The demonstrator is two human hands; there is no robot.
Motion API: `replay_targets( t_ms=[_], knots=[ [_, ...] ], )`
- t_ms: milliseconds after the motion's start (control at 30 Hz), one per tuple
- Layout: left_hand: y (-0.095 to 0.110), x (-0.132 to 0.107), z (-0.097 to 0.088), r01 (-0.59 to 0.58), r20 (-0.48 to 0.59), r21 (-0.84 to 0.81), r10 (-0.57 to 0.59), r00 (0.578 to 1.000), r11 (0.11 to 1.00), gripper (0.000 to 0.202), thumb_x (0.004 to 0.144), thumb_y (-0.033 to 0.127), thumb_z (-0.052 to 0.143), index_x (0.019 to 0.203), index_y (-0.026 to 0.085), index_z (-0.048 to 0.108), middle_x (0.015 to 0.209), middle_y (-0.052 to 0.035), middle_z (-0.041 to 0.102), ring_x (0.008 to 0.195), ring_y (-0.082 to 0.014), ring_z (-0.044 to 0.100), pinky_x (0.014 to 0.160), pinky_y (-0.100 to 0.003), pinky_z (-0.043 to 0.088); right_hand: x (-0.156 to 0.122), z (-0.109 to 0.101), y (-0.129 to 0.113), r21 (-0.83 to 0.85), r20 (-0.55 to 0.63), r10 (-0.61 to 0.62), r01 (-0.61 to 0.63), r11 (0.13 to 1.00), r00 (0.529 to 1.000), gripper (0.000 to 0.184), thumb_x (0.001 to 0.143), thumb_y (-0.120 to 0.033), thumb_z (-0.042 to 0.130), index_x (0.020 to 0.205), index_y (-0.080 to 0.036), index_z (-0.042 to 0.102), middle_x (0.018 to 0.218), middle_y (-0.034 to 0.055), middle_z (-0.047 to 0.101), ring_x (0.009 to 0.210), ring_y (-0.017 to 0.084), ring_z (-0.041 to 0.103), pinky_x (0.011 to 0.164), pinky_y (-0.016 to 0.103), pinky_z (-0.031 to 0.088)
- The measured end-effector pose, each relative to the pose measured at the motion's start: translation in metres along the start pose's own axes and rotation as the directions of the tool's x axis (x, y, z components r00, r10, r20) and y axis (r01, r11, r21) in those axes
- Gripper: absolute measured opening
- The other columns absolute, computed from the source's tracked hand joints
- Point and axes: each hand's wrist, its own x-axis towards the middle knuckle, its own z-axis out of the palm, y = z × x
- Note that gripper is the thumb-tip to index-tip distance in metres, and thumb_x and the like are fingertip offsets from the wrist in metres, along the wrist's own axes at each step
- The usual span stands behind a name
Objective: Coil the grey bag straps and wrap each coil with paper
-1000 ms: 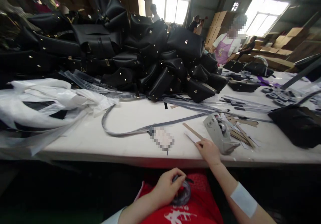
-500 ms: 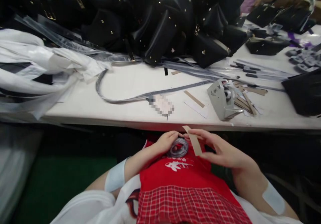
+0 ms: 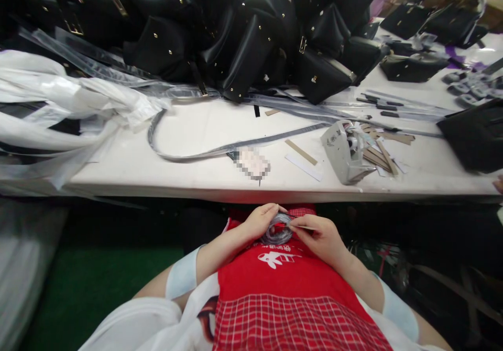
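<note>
My left hand is closed on the upper left side of a coiled grey strap, which looks wrapped in clear plastic. The coil rests in front of the red apron. At the coil's right side my right hand pinches a thin beige strip, seen almost edge-on. Its inner end reaches the coil's edge; whether it goes under or merely touches is too small to tell. Some fingertips of both hands are hidden behind the coil.
A white table stands ahead, with a pile of black handbags at its back. A long grey strap, a pixelated flat object, a tape dispenser and loose beige strips lie nearer. White wrapping is heaped left.
My right hand has moved left and inward to the coil, turning the beige strip from upright and face-on to nearly flat. My left hand still holds the coil.
</note>
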Motion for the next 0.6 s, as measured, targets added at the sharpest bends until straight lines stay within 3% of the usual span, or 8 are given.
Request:
replay_targets(
  t_ms=[67,133,267,367,500,600],
  knots=[
    [-0.001,-0.001,0.001,0.004,-0.003,0.023,-0.004,1.0,1.0,0.044,0.088,0.05,0.045,0.101,0.012,0.065,0.065,0.0004,0.06,0.043,-0.0078,0.047,0.044,-0.02,0.038,-0.003,0.003,0.003,-0.18,0.017,-0.108,0.11,0.978,0.994,0.021,0.09,-0.035,0.056,0.092,-0.021,0.072,0.084,0.007,0.071,0.078,0.017,0.065,0.073,0.027,0.051],
    [-0.002,-0.002,0.002,0.002,0.0,0.055,-0.002,1.0,0.998,0.044,0.09,0.049,0.043,0.104,0.013,0.064,0.062,0.0009,0.059,0.044,-0.0094,0.05,0.046,-0.021,0.04,-0.006,0.01,0.007,-0.287,0.039,-0.14,0.145,0.947,0.989,0.024,0.092,-0.035,0.053,0.095,-0.021,0.073,0.086,0.008,0.072,0.079,0.017,0.065,0.074,0.026,0.049],
    [-0.002,-0.001,0.0,-0.093,-0.037,0.209,0.103,0.994,0.973,0.041,0.091,0.043,0.042,0.101,0.013,0.068,0.08,-0.0052,0.069,0.069,-0.0162,0.063,0.07,-0.028,0.05,-0.008,0.02,0.009,-0.373,0.062,-0.101,0.117,0.92,0.993,0.028,0.095,-0.033,0.047,0.097,-0.02,0.072,0.087,0.0082,0.072,0.08,0.017,0.066,0.075,0.025,0.047],
    [0.005,-0.004,-0.001,-0.157,-0.03,0.346,0.178,0.984,0.925,0.038,0.09,0.038,0.044,0.096,0.013,0.072,0.096,-0.0082,0.072,0.09,-0.0204,0.064,0.087,-0.031,0.047,0.0,0.017,0.005,-0.258,0.0,-0.056,0.055,0.965,0.998,0.024,0.093,-0.033,0.052,0.091,-0.021,0.072,0.084,0.0061,0.071,0.076,0.016,0.064,0.073,0.026,0.047],
    [0.022,-0.015,0.006,-0.286,0.114,0.432,0.263,0.958,0.856,0.03,0.088,0.033,0.047,0.093,0.016,0.072,0.096,-0.0075,0.071,0.091,-0.0201,0.063,0.088,-0.029,0.046,0.017,0.01,0.003,-0.01,-0.17,0.111,-0.115,0.993,0.979,0.019,0.08,-0.037,0.069,0.075,-0.02,0.07,0.073,0.003,0.068,0.065,0.015,0.059,0.061,0.025,0.044],
    [0.024,-0.021,0.01,-0.349,0.139,0.475,0.322,0.936,0.808,0.025,0.087,0.033,0.052,0.091,0.019,0.072,0.095,-0.0062,0.071,0.089,-0.0203,0.062,0.087,-0.029,0.047,0.029,0.016,0.013,0.253,-0.121,0.27,-0.234,0.939,0.955,0.03,0.07,-0.045,0.074,0.065,-0.016,0.066,0.061,0.0004,0.063,0.055,0.012,0.052,0.053,0.023,0.039]
  ],
)
